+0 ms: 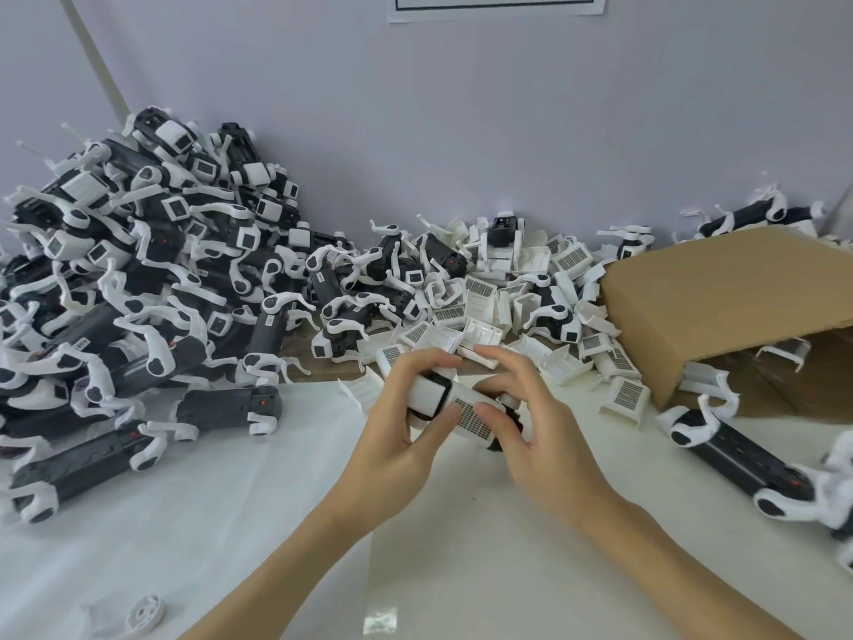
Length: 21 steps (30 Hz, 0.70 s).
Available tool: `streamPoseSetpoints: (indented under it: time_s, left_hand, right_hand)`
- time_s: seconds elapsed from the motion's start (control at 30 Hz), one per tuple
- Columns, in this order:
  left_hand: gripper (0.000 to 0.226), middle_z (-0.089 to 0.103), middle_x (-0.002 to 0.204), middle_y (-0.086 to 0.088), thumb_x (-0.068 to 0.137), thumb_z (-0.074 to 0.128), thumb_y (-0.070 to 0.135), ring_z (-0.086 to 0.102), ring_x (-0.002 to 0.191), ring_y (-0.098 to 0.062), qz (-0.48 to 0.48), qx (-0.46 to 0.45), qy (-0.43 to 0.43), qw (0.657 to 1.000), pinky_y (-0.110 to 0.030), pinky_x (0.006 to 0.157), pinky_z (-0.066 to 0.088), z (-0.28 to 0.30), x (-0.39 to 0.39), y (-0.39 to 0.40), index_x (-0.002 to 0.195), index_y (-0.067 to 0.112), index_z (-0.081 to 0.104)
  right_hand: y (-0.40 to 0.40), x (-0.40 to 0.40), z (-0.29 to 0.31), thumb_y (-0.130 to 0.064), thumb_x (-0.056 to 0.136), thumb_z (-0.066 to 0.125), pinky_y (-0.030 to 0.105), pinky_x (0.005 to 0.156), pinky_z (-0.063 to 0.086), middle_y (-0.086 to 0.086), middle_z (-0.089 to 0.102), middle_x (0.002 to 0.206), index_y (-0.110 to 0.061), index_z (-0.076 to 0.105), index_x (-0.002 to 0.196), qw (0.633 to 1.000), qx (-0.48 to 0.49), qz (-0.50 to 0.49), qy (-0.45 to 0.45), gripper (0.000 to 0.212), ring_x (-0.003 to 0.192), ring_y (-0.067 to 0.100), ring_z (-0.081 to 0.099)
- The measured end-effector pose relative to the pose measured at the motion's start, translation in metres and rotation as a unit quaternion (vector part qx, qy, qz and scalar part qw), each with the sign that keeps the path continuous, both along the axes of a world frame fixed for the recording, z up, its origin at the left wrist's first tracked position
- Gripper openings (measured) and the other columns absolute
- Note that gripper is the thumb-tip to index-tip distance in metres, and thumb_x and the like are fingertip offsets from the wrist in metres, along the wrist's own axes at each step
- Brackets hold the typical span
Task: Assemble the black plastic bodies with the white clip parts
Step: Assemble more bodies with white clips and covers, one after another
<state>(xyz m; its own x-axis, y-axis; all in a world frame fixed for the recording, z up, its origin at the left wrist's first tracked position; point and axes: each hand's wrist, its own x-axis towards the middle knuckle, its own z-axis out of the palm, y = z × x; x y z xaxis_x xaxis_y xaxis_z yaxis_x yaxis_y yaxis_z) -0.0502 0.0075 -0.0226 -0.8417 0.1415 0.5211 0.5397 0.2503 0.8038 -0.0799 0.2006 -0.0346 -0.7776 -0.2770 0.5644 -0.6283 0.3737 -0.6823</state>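
Misalignment is the main risk, I judge: the white clip [466, 411] sits across the black body [501, 424], and if it is pressed while skewed its thin tabs could bend or snap rather than seat. The fingers hide most of the body, so whether the clip is already home I cannot tell. A slip is also possible, since the piece is held in the air above the table [231, 524] and not braced against it; it would drop among the loose parts at the table's far edge.

Both hands are closed on the one piece, near the middle of the table. The left hand [401, 436] curls round its left end, thumb lying on the front and fingers over the top. The right hand [531, 431] grips the right end, thumb pressing on the clip's grid face, fingers arched over it.

A heap of finished bodies [138, 279] fills the far left corner, spare clips [484, 311] lie along the far edge, and a carton [720, 307] lies on its side at far right.
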Motion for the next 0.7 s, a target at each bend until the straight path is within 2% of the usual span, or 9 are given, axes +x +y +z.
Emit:
streamPoseSetpoints:
  time_s: [0.07, 0.2, 0.27, 0.33, 0.4, 0.47, 0.5, 0.6, 0.7]
  left_hand:
    - [0.038, 0.059, 0.135, 0.005, 0.104, 0.062, 0.008, 0.053, 0.134, -0.027, 0.009, -0.013, 0.001, 1.000, -0.043, 0.112, 0.045, 0.002, 0.001, 0.003, 0.140, 0.015, 0.053]
    - [0.062, 0.057, 0.148, 0.008, 0.100, 0.071, 0.023, 0.048, 0.145, -0.022, -0.029, -0.052, -0.041, 0.997, -0.044, 0.117, 0.042, 0.014, 0.000, -0.008, 0.155, 0.025, 0.042]
    - [0.064, 0.060, 0.145, 0.014, 0.095, 0.078, 0.032, 0.052, 0.140, -0.016, -0.013, -0.094, -0.030, 0.995, -0.045, 0.114, 0.043, 0.018, -0.001, -0.014, 0.152, 0.031, 0.049]
    - [0.062, 0.064, 0.133, 0.015, 0.085, 0.087, 0.041, 0.058, 0.130, -0.014, 0.046, -0.110, 0.013, 0.993, -0.049, 0.110, 0.042, 0.017, 0.000, -0.013, 0.141, 0.031, 0.062]
    - [0.060, 0.062, 0.123, 0.010, 0.077, 0.092, 0.047, 0.061, 0.120, -0.016, 0.109, -0.096, 0.059, 0.988, -0.045, 0.103, 0.049, 0.014, 0.002, -0.006, 0.128, 0.027, 0.071]
    - [0.056, 0.056, 0.118, 0.006, 0.075, 0.092, 0.051, 0.061, 0.111, -0.014, 0.155, -0.070, 0.085, 0.982, -0.030, 0.092, 0.053, 0.011, 0.004, 0.003, 0.119, 0.023, 0.073]
    - [0.054, 0.054, 0.117, 0.006, 0.074, 0.091, 0.054, 0.061, 0.107, -0.012, 0.172, -0.064, 0.088, 0.979, -0.024, 0.087, 0.053, 0.010, 0.005, 0.008, 0.116, 0.024, 0.073]
    - [0.048, 0.050, 0.117, 0.009, 0.076, 0.084, 0.058, 0.061, 0.101, -0.012, 0.197, -0.059, 0.060, 0.977, -0.023, 0.074, 0.056, 0.009, 0.008, 0.019, 0.114, 0.031, 0.073]
    - [0.033, 0.051, 0.116, 0.005, 0.095, 0.067, 0.051, 0.063, 0.101, -0.014, 0.155, -0.051, 0.059, 0.985, -0.024, 0.078, 0.057, 0.010, 0.010, 0.023, 0.116, 0.028, 0.076]
  right_hand:
    - [0.000, -0.001, 0.001, -0.038, 0.101, 0.057, 0.011, 0.092, 0.043, -0.019, 0.069, 0.112, -0.061, 0.039, 0.141, 1.000, -0.014, 0.000, -0.015, 0.049, 0.110, 0.006, 0.063]
    - [0.002, -0.004, -0.002, -0.025, 0.110, 0.044, 0.018, 0.091, 0.051, -0.011, 0.071, 0.115, -0.042, 0.034, 0.155, 0.994, -0.072, 0.045, -0.069, 0.050, 0.109, 0.013, 0.068]
    - [0.003, -0.005, 0.001, -0.022, 0.112, 0.039, 0.027, 0.086, 0.058, -0.005, 0.072, 0.117, -0.040, 0.036, 0.155, 0.984, -0.117, 0.064, -0.122, 0.046, 0.110, 0.019, 0.069]
    - [0.002, -0.004, 0.003, -0.023, 0.113, 0.037, 0.024, 0.080, 0.058, -0.010, 0.069, 0.126, -0.037, 0.040, 0.153, 0.980, -0.129, 0.061, -0.138, 0.042, 0.118, 0.016, 0.066]
    - [0.000, -0.001, 0.001, -0.030, 0.112, 0.039, 0.024, 0.095, 0.053, -0.017, 0.061, 0.140, -0.031, 0.040, 0.154, 0.983, -0.116, 0.065, -0.125, 0.043, 0.132, 0.008, 0.057]
    - [-0.005, 0.005, 0.000, -0.030, 0.107, 0.045, 0.035, 0.116, 0.041, -0.017, 0.053, 0.152, -0.027, 0.042, 0.155, 0.983, -0.087, 0.098, -0.125, 0.048, 0.145, 0.008, 0.046]
    - [-0.008, 0.007, -0.003, -0.025, 0.107, 0.049, 0.039, 0.120, 0.037, -0.015, 0.051, 0.155, -0.026, 0.042, 0.155, 0.983, -0.064, 0.115, -0.127, 0.049, 0.147, 0.009, 0.044]
    - [-0.016, 0.007, -0.013, -0.001, 0.101, 0.056, 0.032, 0.121, 0.037, -0.015, 0.050, 0.154, -0.021, 0.047, 0.152, 0.988, 0.001, 0.125, -0.086, 0.055, 0.146, 0.009, 0.045]
    - [-0.012, 0.003, -0.015, 0.010, 0.096, 0.053, 0.022, 0.111, 0.044, -0.018, 0.055, 0.147, -0.038, 0.047, 0.150, 0.995, -0.017, 0.081, -0.062, 0.072, 0.139, 0.007, 0.052]
